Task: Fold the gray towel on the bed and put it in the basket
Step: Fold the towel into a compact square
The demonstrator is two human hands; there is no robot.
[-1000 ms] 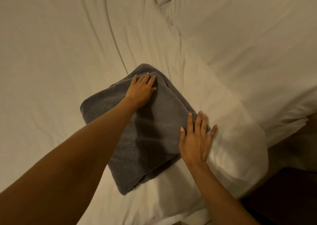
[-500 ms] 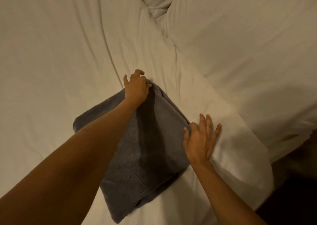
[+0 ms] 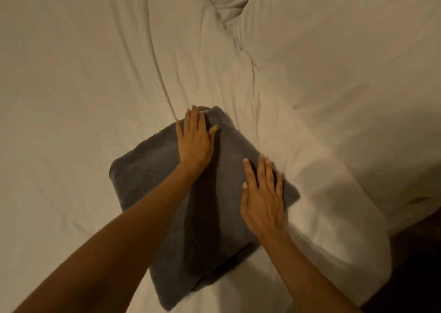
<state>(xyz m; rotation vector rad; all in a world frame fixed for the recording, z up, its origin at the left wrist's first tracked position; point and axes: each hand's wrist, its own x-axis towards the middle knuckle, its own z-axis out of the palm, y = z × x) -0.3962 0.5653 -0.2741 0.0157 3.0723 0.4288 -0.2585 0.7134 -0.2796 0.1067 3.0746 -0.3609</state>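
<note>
So here's where I'm at: the gray towel point(image 3: 152, 188) is lying on the bed point(image 3: 71, 74), near the right-hand edge of the mattress, already folded down into a thick rectangle sitting at a diagonal to me. You can see stacked layers along its near right edge, so I'd say the folding part is basically done.

Both hands are flat on top of it. My left hand point(image 3: 194, 141) rests on the far corner with the fingers straight and together, no grip at all, just palm-down pressure. My right hand point(image 3: 262, 198) is the same deal on the right side of the towel, fingers stretched out toward the edge, nothing pinched or curled around the fabric. It's a bit motion-blurred, but the fingers clearly read as extended.

Why like this? My guess is it's a smoothing and pressing pass: flat palms push air out and keep the layers from springing open, and one hand on the corner pins the stack while the other evens out the side.

The basket isn't anywhere in view, so that leg is still ahead. Next I'd want to get fingers under the stack to lift it without the layers sliding apart.
</note>
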